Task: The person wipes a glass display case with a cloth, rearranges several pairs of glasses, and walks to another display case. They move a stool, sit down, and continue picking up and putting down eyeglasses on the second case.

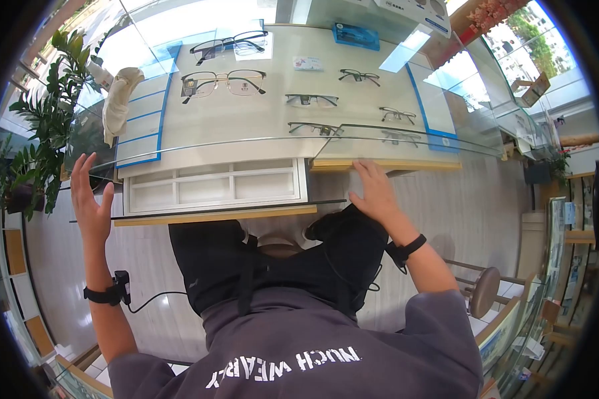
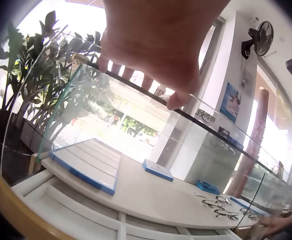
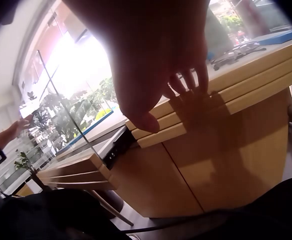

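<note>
My left hand (image 1: pixel 93 203) is raised at the left front corner of a glass display case, fingers spread and holding nothing. In the left wrist view its fingertips and thumb overlap the dark top edge (image 2: pixel 136 86) of the glass. Below and to the right of it, a drawer (image 1: pixel 213 216) with white compartments (image 1: pixel 266 184) stands pulled out. My right hand (image 1: pixel 377 193) is over the wooden drawer fronts (image 3: pixel 236 92) on the right, fingers extended toward the upper edge, with no object in it. Its fingertips show close to the wood in the right wrist view.
Several pairs of glasses (image 1: pixel 225 84) lie inside the case, with a blue-edged tray (image 1: pixel 140 120) at the left and a blue box (image 1: pixel 356 37) at the back. A leafy plant (image 1: pixel 43 126) stands left. A round stool (image 1: pixel 484 292) is at the right.
</note>
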The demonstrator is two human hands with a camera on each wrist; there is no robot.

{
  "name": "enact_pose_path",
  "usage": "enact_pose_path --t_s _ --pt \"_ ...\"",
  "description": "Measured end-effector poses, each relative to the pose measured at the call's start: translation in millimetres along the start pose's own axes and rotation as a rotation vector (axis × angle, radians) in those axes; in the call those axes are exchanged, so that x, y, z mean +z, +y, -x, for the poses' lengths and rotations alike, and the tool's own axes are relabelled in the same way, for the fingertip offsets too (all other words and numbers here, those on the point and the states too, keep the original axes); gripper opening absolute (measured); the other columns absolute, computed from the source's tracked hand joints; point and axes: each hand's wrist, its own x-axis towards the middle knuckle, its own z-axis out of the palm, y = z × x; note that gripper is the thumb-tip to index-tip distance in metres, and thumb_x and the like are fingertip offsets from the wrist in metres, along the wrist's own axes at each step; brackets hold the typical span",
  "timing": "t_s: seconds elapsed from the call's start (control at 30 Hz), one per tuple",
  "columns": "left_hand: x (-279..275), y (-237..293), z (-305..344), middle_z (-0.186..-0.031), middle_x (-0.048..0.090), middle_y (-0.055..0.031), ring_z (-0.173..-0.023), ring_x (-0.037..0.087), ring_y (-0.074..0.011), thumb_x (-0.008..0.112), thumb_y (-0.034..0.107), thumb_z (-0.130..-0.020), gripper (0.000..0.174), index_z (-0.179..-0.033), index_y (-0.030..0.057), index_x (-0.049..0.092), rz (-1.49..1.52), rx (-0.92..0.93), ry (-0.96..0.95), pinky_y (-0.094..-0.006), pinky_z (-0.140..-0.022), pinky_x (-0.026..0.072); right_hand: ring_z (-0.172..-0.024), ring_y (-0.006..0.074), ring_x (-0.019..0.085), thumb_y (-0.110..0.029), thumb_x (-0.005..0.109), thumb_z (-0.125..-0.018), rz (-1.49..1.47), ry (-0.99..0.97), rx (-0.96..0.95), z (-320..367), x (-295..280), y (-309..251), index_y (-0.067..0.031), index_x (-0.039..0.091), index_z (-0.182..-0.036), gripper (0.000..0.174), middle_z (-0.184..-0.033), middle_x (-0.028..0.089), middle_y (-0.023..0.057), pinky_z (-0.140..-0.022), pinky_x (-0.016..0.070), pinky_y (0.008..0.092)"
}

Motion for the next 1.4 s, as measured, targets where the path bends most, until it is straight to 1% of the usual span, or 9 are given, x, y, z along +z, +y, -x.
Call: enact_pose_path --t_s 0.27,1.0,1.1,1.17,1.2,1.27,1.3,1.37,1.4 --pt "2 -1 -6 -0.162 0.050 -0.0130 -0.152 0.044 -0.0362 0.056 0.042 -0.103 0.059 -0.152 0.0099 0.056 -0.021 0.058 0.035 -0.0508 -0.126 0.0305 -0.131 0.0395 0.053 -0.027 0.081 -0.077 0.019 -0.012 -0.035 -3 0 4 0.0016 0.056 -0.142 0.076 -0.136 0.058 0.0186 -0.112 0.0464 0.0495" --pt "4 -2 -7 -0.162 0.050 -0.0120 -0.152 0.043 -0.0351 0.060 0.037 -0.102 0.057 -0.153 0.0103 0.056 0.026 0.053 0.047 -0.0491 -0.126 0.0316 -0.134 0.0387 0.053 -0.029 0.083 -0.075 0.088 -0.095 -0.007 -7 -8 -3 0.0020 0.053 -0.146 0.083 -0.140 0.057 0.0186 -0.113 0.0474 0.0481" --pt "5 -4 -6 -0.163 0.050 -0.0119 -0.153 0.043 -0.0347 0.060 0.036 -0.102 0.057 -0.153 0.0111 0.056 0.026 0.053 0.041 -0.0489 -0.126 0.0314 -0.132 0.0386 0.054 -0.028 0.082 -0.077 0.132 -0.133 0.011 -8 -5 -8 0.0027 0.053 -0.146 0.081 -0.141 0.056 0.0194 -0.109 0.0496 0.0477" --pt "7 -7 -6 -0.165 0.047 -0.0111 -0.154 0.041 -0.0350 0.057 0.040 -0.104 0.057 -0.155 0.0134 0.054 -0.015 0.061 0.035 -0.0504 -0.128 0.0297 -0.119 0.0364 0.064 -0.022 0.079 -0.082 0.218 -0.044 -0.048 -14 -3 -8 -0.0007 0.053 -0.149 0.075 -0.129 0.064 0.0186 -0.099 0.0533 0.0478" --pt "7 -6 -5 -0.165 0.047 -0.0111 -0.154 0.041 -0.0350 0.057 0.040 -0.104 0.057 -0.155 0.0134 0.054 -0.012 0.054 0.036 -0.0504 -0.128 0.0297 -0.119 0.0364 0.064 -0.022 0.079 -0.082 0.222 -0.046 -0.053 -19 -5 -14 -0.0007 0.053 -0.149 0.075 -0.129 0.064 0.0186 -0.099 0.0533 0.0478" --pt "6 -3 -5 -0.165 0.048 -0.0111 -0.155 0.041 -0.0349 0.057 0.041 -0.104 0.058 -0.155 0.0143 0.053 -0.012 0.047 0.035 -0.0504 -0.127 0.0298 -0.097 0.0356 0.069 -0.010 0.075 -0.082 0.192 -0.170 -0.120 -31 -6 -29 -0.0076 0.054 -0.150 0.072 -0.111 0.069 0.0129 -0.081 0.0559 0.0472" --pt "6 -3 -4 -0.165 0.048 -0.0111 -0.155 0.041 -0.0349 0.057 0.041 -0.104 0.058 -0.155 0.0143 0.053 -0.015 0.041 0.037 -0.0504 -0.127 0.0298 -0.097 0.0356 0.069 -0.010 0.075 -0.082 0.192 -0.170 -0.127 -37 -13 -42 -0.0076 0.054 -0.150 0.072 -0.111 0.069 0.0129 -0.081 0.0559 0.0472" --pt "6 -4 -5 -0.164 0.048 -0.0110 -0.155 0.041 -0.0347 0.058 0.041 -0.104 0.058 -0.156 0.0150 0.053 -0.012 0.051 0.033 -0.0501 -0.128 0.0299 -0.076 0.0342 0.070 -0.007 0.070 -0.086 0.218 -0.168 -0.193 -47 -27 -69 -0.0112 0.056 -0.149 0.065 -0.092 0.070 0.0100 -0.067 0.0543 0.0464" --pt "6 -5 -5 -0.164 0.048 -0.0110 -0.155 0.041 -0.0347 0.058 0.041 -0.104 0.058 -0.156 0.0150 0.053 -0.014 0.049 0.034 -0.0501 -0.128 0.0299 -0.076 0.0342 0.070 -0.007 0.070 -0.086 0.218 -0.166 -0.197 -53 -25 -72 -0.0112 0.056 -0.149 0.065 -0.092 0.070 0.0100 -0.067 0.0543 0.0464"
